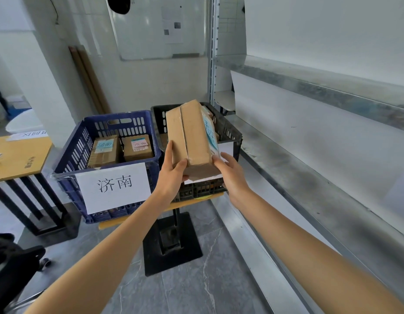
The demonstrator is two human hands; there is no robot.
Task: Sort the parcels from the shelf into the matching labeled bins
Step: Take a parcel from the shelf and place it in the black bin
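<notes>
Parcel [192, 137], single, gripped by left hand [171, 175], right hand [232, 175] touching it open-fingered, blue bin [68, 159], black bin [229, 130] (two).

One wide-angle head-worn camera looks forward and down, close over a blue slatted plastic crate [77, 152] and a black slatted crate [228, 130], grey metal shelf [309, 177] along its right.

The parcel [192, 137], 12 o'clock: its label is turned toward 3 o'clock and seen obliquely, so the handwriting is only partly legible. The contents and white label [227, 147] of the black bin [231, 132] are largely hidden by the parcel and the right hand [232, 175], whose lower fingers are concealed. The shelf [309, 177] is cut off at 3 o'clock and the side table [15, 164] at 9 o'clock. The whiteboard sheets [172, 26] are too small to read.
</notes>
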